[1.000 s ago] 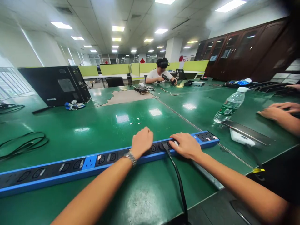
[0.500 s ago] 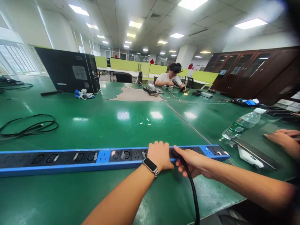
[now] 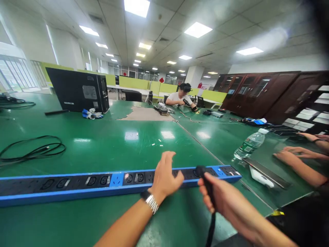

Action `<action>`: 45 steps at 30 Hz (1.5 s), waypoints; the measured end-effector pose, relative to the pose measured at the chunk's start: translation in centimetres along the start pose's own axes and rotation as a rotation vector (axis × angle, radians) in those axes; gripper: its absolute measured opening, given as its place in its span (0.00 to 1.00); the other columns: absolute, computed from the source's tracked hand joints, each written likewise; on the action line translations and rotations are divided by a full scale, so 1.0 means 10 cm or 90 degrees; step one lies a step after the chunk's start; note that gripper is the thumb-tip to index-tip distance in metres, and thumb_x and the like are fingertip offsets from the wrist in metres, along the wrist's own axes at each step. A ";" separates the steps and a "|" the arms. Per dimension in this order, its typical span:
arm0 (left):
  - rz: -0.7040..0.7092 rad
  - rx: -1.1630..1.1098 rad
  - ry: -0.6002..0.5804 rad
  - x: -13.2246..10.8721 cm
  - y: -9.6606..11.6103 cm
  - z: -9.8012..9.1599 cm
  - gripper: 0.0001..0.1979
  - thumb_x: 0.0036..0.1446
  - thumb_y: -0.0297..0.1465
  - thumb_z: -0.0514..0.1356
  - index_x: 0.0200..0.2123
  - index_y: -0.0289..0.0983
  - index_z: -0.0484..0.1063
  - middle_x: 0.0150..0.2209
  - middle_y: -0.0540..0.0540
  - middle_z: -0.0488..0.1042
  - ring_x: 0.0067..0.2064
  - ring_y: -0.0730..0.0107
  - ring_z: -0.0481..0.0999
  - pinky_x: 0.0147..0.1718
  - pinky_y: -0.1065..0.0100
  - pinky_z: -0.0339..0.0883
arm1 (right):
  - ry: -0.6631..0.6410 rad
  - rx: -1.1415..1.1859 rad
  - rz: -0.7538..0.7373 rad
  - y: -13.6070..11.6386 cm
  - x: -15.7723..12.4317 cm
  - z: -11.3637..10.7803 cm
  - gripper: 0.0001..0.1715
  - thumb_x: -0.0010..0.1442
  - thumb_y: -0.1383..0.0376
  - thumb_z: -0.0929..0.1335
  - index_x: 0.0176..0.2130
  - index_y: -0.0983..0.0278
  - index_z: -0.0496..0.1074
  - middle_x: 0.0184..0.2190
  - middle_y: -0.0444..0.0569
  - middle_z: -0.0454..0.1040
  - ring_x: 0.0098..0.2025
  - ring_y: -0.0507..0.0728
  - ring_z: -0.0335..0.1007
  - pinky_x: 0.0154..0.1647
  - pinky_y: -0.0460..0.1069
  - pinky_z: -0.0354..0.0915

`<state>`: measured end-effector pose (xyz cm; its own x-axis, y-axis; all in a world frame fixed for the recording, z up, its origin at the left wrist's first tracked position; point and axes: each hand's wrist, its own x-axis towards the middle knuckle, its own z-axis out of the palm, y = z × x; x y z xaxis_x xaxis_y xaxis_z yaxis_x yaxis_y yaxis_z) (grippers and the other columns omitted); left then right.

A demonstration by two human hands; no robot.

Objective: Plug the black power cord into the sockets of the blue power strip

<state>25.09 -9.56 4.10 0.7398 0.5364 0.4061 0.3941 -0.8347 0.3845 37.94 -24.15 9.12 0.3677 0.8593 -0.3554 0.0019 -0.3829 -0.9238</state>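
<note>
A long blue power strip (image 3: 77,183) with black sockets lies across the green table (image 3: 108,144) in front of me. My left hand (image 3: 166,176), a watch on its wrist, rests on the strip near its right part, fingers pressed together over the top. My right hand (image 3: 218,199) is lifted just off the strip and grips a black plug (image 3: 203,173), whose black cable (image 3: 212,228) hangs down toward me. The plug is out of the sockets, just in front of the strip's right end.
A loose black cable coil (image 3: 36,149) lies at left. A black computer case (image 3: 77,91) stands at the back. A water bottle (image 3: 248,144) and a flat device (image 3: 264,169) lie at right, beside another person's hands (image 3: 295,156). A further person (image 3: 181,97) sits at the far end.
My right hand has pulled the black plug up and out of the strip toward me. My left hand has stayed pressing on the strip. The view tilted slightly upward.
</note>
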 end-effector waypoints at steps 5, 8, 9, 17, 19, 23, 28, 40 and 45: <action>0.218 0.030 0.088 -0.79 -0.16 -0.31 0.27 0.57 0.27 0.55 0.61 0.38 0.57 0.53 0.38 0.71 0.48 0.56 0.73 0.42 0.57 0.71 | -0.157 -0.389 -0.168 0.02 -0.06 0.85 0.32 0.62 0.43 0.59 0.26 0.63 0.73 0.25 0.51 0.77 0.28 0.55 0.71 0.31 0.49 0.65; 0.127 0.119 0.212 -1.13 -0.27 -0.44 0.16 0.64 0.30 0.52 0.54 0.36 0.65 0.41 0.41 0.76 0.38 0.60 0.74 0.33 0.62 0.69 | -0.172 -0.557 -0.315 -0.11 -0.13 1.05 0.26 0.62 0.47 0.61 0.29 0.60 0.77 0.28 0.49 0.80 0.28 0.56 0.73 0.31 0.49 0.65; 0.099 0.150 0.252 -1.23 -0.35 -0.51 0.16 0.64 0.32 0.53 0.54 0.36 0.65 0.41 0.40 0.75 0.38 0.60 0.74 0.34 0.62 0.69 | -0.167 -0.562 -0.359 -0.12 -0.10 1.01 0.24 0.62 0.48 0.62 0.32 0.58 0.79 0.31 0.49 0.81 0.30 0.57 0.75 0.33 0.49 0.67; -0.348 0.248 0.461 -2.08 -1.60 -1.62 0.29 0.61 0.49 0.52 0.56 0.33 0.66 0.42 0.39 0.69 0.46 0.51 0.72 0.47 0.50 0.70 | 0.384 -0.648 -0.529 0.67 1.15 -0.35 0.36 0.60 0.41 0.58 0.45 0.64 0.77 0.47 0.58 0.78 0.52 0.69 0.73 0.53 0.66 0.66; -0.347 0.191 0.412 -2.19 -1.80 -1.71 0.32 0.61 0.51 0.52 0.59 0.34 0.62 0.42 0.41 0.70 0.44 0.53 0.74 0.46 0.52 0.71 | 0.431 -0.686 -0.548 0.87 1.31 -0.48 0.34 0.63 0.46 0.56 0.45 0.65 0.77 0.46 0.57 0.79 0.52 0.68 0.73 0.53 0.64 0.66; -0.270 0.155 0.317 -2.21 -1.91 -1.60 0.25 0.61 0.48 0.55 0.55 0.41 0.64 0.45 0.42 0.75 0.44 0.58 0.76 0.47 0.56 0.71 | 0.476 -0.723 -0.561 0.99 1.35 -0.46 0.30 0.65 0.51 0.55 0.45 0.65 0.77 0.45 0.56 0.79 0.51 0.66 0.74 0.51 0.61 0.67; -0.136 0.172 0.116 -1.99 -1.91 -1.59 0.19 0.63 0.45 0.54 0.53 0.44 0.70 0.49 0.44 0.78 0.49 0.57 0.76 0.50 0.58 0.69 | 0.477 -0.724 -0.557 0.98 1.35 -0.44 0.29 0.65 0.52 0.56 0.45 0.64 0.77 0.45 0.55 0.79 0.51 0.66 0.74 0.51 0.61 0.67; -0.073 0.164 -0.035 -1.72 -1.92 -1.70 0.18 0.66 0.36 0.50 0.57 0.44 0.69 0.52 0.44 0.75 0.53 0.60 0.74 0.51 0.61 0.69 | 0.479 -0.707 -0.554 0.99 1.36 -0.47 0.28 0.64 0.51 0.57 0.45 0.63 0.77 0.46 0.54 0.80 0.51 0.65 0.74 0.52 0.61 0.66; -0.167 0.104 0.108 -1.79 -2.12 -1.52 0.18 0.63 0.44 0.53 0.53 0.45 0.71 0.50 0.46 0.78 0.48 0.58 0.79 0.47 0.63 0.73 | 0.465 -0.707 -0.552 1.00 1.34 -0.47 0.26 0.64 0.52 0.58 0.47 0.62 0.77 0.47 0.52 0.79 0.53 0.64 0.73 0.52 0.60 0.66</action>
<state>-4.77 0.44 1.24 0.5059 0.7373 0.4478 0.6517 -0.6668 0.3615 47.24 -17.99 -4.20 0.2422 0.7237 0.6462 0.9691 -0.2121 -0.1258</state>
